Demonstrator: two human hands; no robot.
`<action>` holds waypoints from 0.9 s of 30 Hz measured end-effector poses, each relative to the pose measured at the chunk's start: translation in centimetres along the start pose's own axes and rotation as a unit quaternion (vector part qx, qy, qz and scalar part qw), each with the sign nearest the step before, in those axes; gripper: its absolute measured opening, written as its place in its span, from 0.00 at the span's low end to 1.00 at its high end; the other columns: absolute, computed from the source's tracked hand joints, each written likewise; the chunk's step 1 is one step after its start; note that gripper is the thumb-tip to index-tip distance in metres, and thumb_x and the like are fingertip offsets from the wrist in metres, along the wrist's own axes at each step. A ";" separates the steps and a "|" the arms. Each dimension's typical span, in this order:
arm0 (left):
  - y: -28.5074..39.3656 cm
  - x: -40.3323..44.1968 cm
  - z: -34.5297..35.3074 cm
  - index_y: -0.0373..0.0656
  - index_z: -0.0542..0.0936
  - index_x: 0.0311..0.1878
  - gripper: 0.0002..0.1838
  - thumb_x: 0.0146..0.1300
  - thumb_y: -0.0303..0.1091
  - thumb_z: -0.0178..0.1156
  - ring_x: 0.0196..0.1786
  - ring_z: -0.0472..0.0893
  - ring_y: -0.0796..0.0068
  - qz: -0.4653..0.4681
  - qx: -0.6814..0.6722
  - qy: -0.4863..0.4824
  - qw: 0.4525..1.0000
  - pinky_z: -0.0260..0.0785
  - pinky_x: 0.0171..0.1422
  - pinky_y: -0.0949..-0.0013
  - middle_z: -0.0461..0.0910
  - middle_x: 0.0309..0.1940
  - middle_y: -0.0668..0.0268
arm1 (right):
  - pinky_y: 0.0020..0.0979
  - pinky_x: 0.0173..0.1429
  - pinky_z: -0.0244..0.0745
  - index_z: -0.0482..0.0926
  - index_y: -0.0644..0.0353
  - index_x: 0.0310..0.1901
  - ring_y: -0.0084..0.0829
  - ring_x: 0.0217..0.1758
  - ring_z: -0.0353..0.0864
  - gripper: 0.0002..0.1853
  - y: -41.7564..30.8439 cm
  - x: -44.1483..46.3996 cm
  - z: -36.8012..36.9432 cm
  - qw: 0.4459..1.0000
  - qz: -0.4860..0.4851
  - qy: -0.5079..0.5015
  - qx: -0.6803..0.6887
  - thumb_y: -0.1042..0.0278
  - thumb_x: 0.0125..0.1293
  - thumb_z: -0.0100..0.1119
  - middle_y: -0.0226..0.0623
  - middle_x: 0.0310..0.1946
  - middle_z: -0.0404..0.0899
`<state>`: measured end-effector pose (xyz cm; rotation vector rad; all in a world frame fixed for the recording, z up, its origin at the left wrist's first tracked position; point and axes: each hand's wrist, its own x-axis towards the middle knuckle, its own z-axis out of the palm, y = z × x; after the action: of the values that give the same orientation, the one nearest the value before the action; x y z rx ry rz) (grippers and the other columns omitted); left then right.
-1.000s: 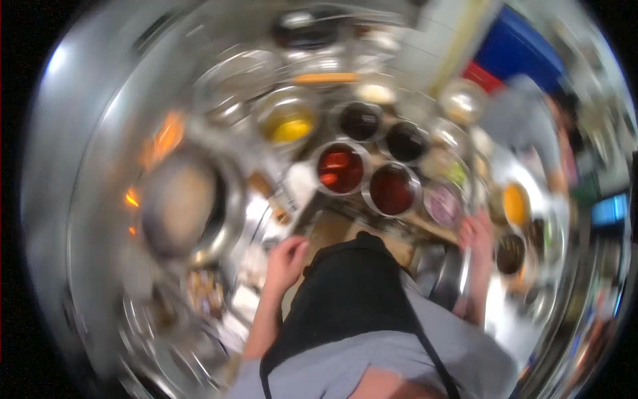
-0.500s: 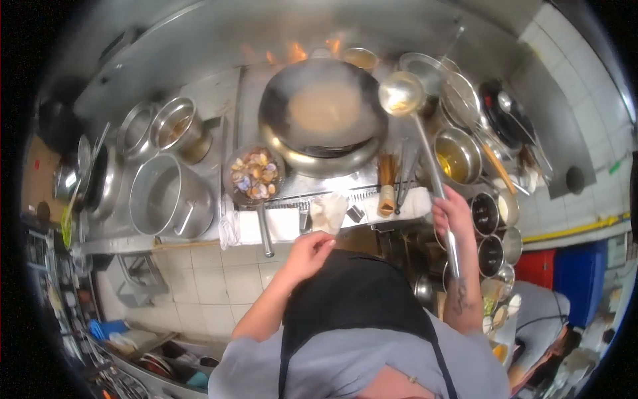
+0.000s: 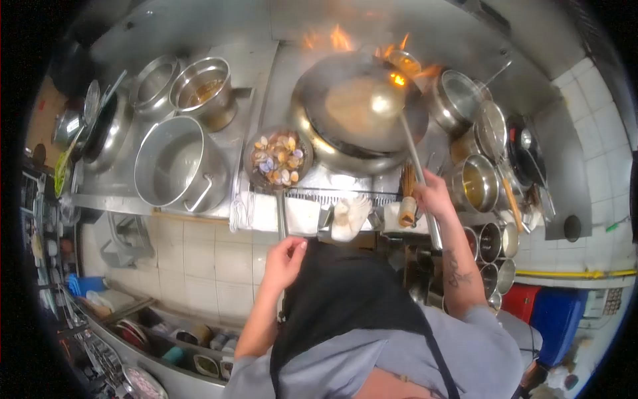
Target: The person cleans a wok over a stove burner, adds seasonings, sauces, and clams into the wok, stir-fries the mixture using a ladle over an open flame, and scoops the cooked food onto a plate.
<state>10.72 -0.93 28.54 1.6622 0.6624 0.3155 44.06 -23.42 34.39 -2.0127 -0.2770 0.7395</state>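
My right hand (image 3: 435,193) grips the long handle of a steel ladle (image 3: 387,106), whose bowl is over the cloudy liquid in a large dark wok (image 3: 317,113). My left hand (image 3: 287,257) has its fingers curled and pressed together near the end of the handle of a pan of clams (image 3: 277,159); whether it touches the handle is unclear. A crumpled white cloth (image 3: 351,218) lies at the stove's front edge, with a bamboo brush (image 3: 407,199) to its right.
Flames (image 3: 341,38) rise behind the wok. A large steel pot (image 3: 174,163) and a smaller pot of brownish liquid (image 3: 201,92) stand left. At right are a bowl of yellow oil (image 3: 476,186), strainers and sauce containers. Part of another person's sleeve shows at lower right.
The view has swung from the sauce containers back to the stove. My right hand has brought the ladle over the wok. The left hand now lies close to the pan handle.
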 end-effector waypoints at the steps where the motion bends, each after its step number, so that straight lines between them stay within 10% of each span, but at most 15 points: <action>1: 0.1 0.0 -0.3 0.36 0.83 0.42 0.08 0.70 0.32 0.61 0.29 0.76 0.84 -0.008 0.011 -0.004 1.000 0.69 0.34 0.75 0.81 0.25 0.68 | 0.27 0.18 0.67 0.65 0.61 0.71 0.20 0.16 0.67 0.32 0.3 0.7 0.7 1.000 0.009 0.011 0.003 0.78 0.64 0.54 0.26 0.21 0.71; 8: 3.3 1.9 2.5 0.36 0.83 0.41 0.07 0.69 0.30 0.61 0.32 0.77 0.83 0.017 0.028 0.014 0.999 0.70 0.39 0.75 0.82 0.28 0.69 | 0.23 0.17 0.63 0.63 0.57 0.74 0.18 0.16 0.67 0.33 0.0 1.4 -1.2 0.971 0.061 -0.138 0.185 0.78 0.65 0.54 0.27 0.22 0.73; 15: 6.5 5.2 10.2 0.37 0.82 0.40 0.05 0.64 0.27 0.62 0.39 0.83 0.63 0.122 0.109 0.067 0.984 0.73 0.46 0.65 0.84 0.35 0.57 | 0.25 0.28 0.72 0.67 0.62 0.71 0.22 0.24 0.76 0.32 0.7 3.9 -2.3 0.998 -0.003 -0.030 0.063 0.77 0.63 0.56 0.33 0.31 0.79; 21: 10.2 14.4 15.6 0.36 0.80 0.47 0.10 0.62 0.24 0.61 0.52 0.80 0.49 0.339 0.207 0.021 0.918 0.72 0.58 0.58 0.80 0.49 0.52 | 0.23 0.20 0.69 0.63 0.61 0.72 0.19 0.16 0.68 0.31 10.5 5.5 -1.9 0.946 -0.317 0.040 0.052 0.77 0.67 0.53 0.29 0.26 0.75; 23: 9.9 17.2 16.8 0.36 0.79 0.49 0.12 0.62 0.25 0.60 0.54 0.78 0.48 0.352 0.203 -0.004 0.914 0.72 0.60 0.56 0.79 0.51 0.51 | 0.21 0.15 0.64 0.60 0.57 0.74 0.17 0.13 0.64 0.31 3.0 -1.2 -4.8 0.936 -0.011 -0.140 0.322 0.77 0.69 0.52 0.28 0.24 0.71; 27: 7.7 19.9 18.7 0.35 0.78 0.51 0.14 0.62 0.25 0.59 0.58 0.76 0.48 0.359 0.263 -0.076 0.892 0.70 0.63 0.53 0.77 0.55 0.51 | 0.19 0.13 0.61 0.60 0.55 0.72 0.14 0.12 0.59 0.27 2.4 -6.2 -7.8 0.833 0.009 -0.129 0.538 0.76 0.73 0.46 0.25 0.20 0.63</action>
<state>38.78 -5.11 29.04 2.4012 -0.0337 0.5551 43.55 -33.12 37.70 -0.8386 0.0310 0.9014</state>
